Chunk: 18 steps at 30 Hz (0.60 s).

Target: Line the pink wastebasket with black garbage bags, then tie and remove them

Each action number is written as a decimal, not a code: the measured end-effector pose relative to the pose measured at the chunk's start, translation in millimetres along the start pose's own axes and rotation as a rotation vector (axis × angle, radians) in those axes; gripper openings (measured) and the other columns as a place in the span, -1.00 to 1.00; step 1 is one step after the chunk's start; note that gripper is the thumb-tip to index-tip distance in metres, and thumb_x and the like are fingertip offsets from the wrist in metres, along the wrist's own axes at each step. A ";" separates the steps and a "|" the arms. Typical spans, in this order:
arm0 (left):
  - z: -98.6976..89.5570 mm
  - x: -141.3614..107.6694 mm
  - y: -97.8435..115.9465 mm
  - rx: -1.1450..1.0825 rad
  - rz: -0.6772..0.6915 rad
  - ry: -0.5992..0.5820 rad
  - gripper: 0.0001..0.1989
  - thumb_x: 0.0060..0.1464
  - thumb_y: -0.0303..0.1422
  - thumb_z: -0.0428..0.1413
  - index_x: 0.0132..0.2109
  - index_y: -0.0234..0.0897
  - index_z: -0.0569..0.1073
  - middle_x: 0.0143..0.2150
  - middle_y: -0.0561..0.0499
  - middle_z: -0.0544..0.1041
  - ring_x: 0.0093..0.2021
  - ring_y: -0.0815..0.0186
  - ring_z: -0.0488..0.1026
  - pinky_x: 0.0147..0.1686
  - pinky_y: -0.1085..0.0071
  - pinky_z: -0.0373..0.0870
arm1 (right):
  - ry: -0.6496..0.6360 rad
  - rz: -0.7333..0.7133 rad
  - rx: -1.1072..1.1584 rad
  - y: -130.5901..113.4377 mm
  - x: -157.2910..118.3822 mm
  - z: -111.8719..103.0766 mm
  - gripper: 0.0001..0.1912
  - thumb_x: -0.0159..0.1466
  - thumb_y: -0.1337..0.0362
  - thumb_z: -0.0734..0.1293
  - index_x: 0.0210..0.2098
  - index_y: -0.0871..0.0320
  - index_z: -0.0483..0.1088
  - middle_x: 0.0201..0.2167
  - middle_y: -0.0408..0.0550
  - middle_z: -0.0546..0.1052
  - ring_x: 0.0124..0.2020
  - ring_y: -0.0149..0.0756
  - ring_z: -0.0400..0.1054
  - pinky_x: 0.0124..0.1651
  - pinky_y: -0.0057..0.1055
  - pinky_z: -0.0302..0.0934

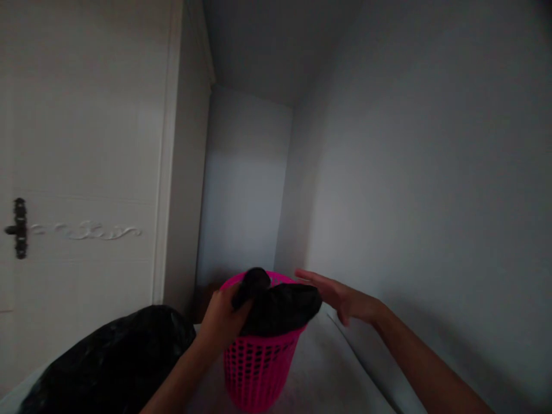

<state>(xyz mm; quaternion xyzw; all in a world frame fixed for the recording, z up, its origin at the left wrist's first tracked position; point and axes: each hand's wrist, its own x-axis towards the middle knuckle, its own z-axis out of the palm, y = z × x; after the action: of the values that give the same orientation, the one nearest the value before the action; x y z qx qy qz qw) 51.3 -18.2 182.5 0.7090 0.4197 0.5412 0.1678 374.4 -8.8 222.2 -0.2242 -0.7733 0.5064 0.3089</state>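
Note:
A pink plastic basket (261, 368) with a lattice of holes stands upright in front of me. Over its mouth lies a black plastic bag (282, 309), bunched inside the rim and bulging toward the right. My left hand (226, 316) grips a gathered part of that bag at the basket's left side, fingers closed round it. At the right of the rim, my right hand (340, 296) is open with fingers stretched toward the bag's edge; whether it touches the bag I cannot tell. The basket's inside is mostly hidden by the bag.
A large, full-looking black bag (116, 356) lies at the lower left. Behind it rises a white cabinet door (86, 144) with a dark handle (19, 229). A pale wall (422, 172) runs along the right, close to my right arm. The room is dim.

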 end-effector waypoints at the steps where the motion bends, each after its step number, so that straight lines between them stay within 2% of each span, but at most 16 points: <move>1: 3.1 5.6 0.5 -0.040 -0.034 0.072 -0.84 0.10 -0.27 0.21 -0.40 -0.19 0.61 -0.49 0.00 0.63 -0.40 0.08 0.59 -0.42 0.32 0.39 | 0.000 0.001 -0.018 1.0 4.9 8.3 0.23 -0.19 -0.07 0.75 0.40 -0.09 0.28 0.50 0.14 0.24 0.54 0.07 0.04 0.54 0.11 -0.22; 3: 10.9 17.2 4.6 -0.096 -0.067 0.129 -0.82 0.10 -0.22 0.22 -0.38 -0.19 0.60 -0.47 -0.01 0.63 -0.37 0.05 0.59 -0.41 0.33 0.37 | 0.053 -0.012 -0.034 1.6 23.0 27.2 0.16 -0.22 -0.02 0.76 0.33 -0.02 0.37 0.38 0.12 0.40 0.47 0.10 0.16 0.54 0.13 -0.16; 5: 19.5 25.7 10.8 -0.105 -0.039 0.084 -0.85 0.09 -0.24 0.23 -0.37 -0.18 0.61 -0.44 -0.03 0.65 -0.34 0.05 0.60 -0.37 0.32 0.37 | 0.161 0.004 -0.025 3.3 47.3 44.4 -0.03 -0.17 -0.02 0.75 0.19 0.03 0.49 0.21 0.09 0.55 0.32 0.09 0.34 0.48 0.12 0.01; 8: 28.7 27.9 14.2 -0.087 0.003 0.025 -0.90 0.08 -0.28 0.25 -0.35 -0.17 0.62 -0.40 -0.07 0.68 -0.31 0.04 0.61 -0.30 0.30 0.39 | 0.428 0.010 -0.018 11.6 82.4 59.1 -0.31 -0.12 -0.11 0.70 -0.09 0.06 0.59 -0.06 0.01 0.64 0.08 0.04 0.47 0.32 0.07 0.25; 10: 28.9 23.9 9.5 -0.146 -0.029 0.033 -0.86 0.11 -0.24 0.25 -0.32 -0.19 0.63 -0.34 -0.10 0.70 -0.25 0.02 0.63 -0.21 0.25 0.44 | 0.605 -0.021 0.070 19.3 99.9 61.5 -0.39 -0.07 -0.21 0.65 -0.23 0.09 0.58 -0.20 -0.01 0.64 -0.06 -0.02 0.50 0.17 0.00 0.35; 12: 24.3 19.9 3.1 -0.341 -0.123 0.070 -0.79 0.16 -0.18 0.23 -0.25 -0.23 0.64 -0.29 -0.13 0.71 -0.18 0.04 0.64 -0.10 0.21 0.50 | 0.727 -0.081 0.253 26.1 112.6 61.2 -0.41 -0.03 -0.26 0.60 -0.33 0.11 0.54 -0.28 -0.04 0.62 -0.16 -0.10 0.50 0.03 -0.12 0.40; 14: 17.1 19.5 0.5 -0.656 -0.265 0.144 -0.78 0.19 -0.23 0.23 -0.11 -0.27 0.63 -0.22 -0.13 0.72 -0.15 0.11 0.65 -0.03 0.21 0.53 | 0.777 -0.130 0.474 30.0 122.0 61.6 -0.42 -0.05 -0.23 0.62 -0.39 0.09 0.45 -0.32 -0.07 0.61 -0.22 -0.16 0.51 -0.07 -0.20 0.41; 16: 10.1 23.4 3.7 -0.957 -0.418 0.276 -0.76 0.17 -0.37 0.25 -0.01 -0.26 0.57 -0.22 -0.09 0.70 -0.22 0.24 0.65 -0.08 0.29 0.57 | 0.773 -0.158 0.620 30.1 128.8 64.6 -0.41 -0.09 -0.17 0.65 -0.39 0.06 0.37 -0.39 -0.15 0.58 -0.32 -0.24 0.48 -0.15 -0.26 0.40; 18: 5.9 29.6 10.4 -1.134 -0.489 0.365 -0.71 0.12 -0.47 0.28 0.01 -0.25 0.53 -0.35 0.05 0.63 -0.42 0.42 0.55 -0.28 0.47 0.53 | 0.720 -0.157 0.638 27.7 133.5 70.2 -0.41 -0.06 -0.14 0.65 -0.34 0.05 0.35 -0.55 -0.29 0.45 -0.51 -0.37 0.33 -0.28 -0.35 0.33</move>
<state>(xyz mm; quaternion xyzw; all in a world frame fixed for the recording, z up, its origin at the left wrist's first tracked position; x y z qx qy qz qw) 62.7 -0.1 206.2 0.2904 0.2400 0.7372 0.5609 231.2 44.7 209.4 -0.2202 -0.4381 0.5836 0.6473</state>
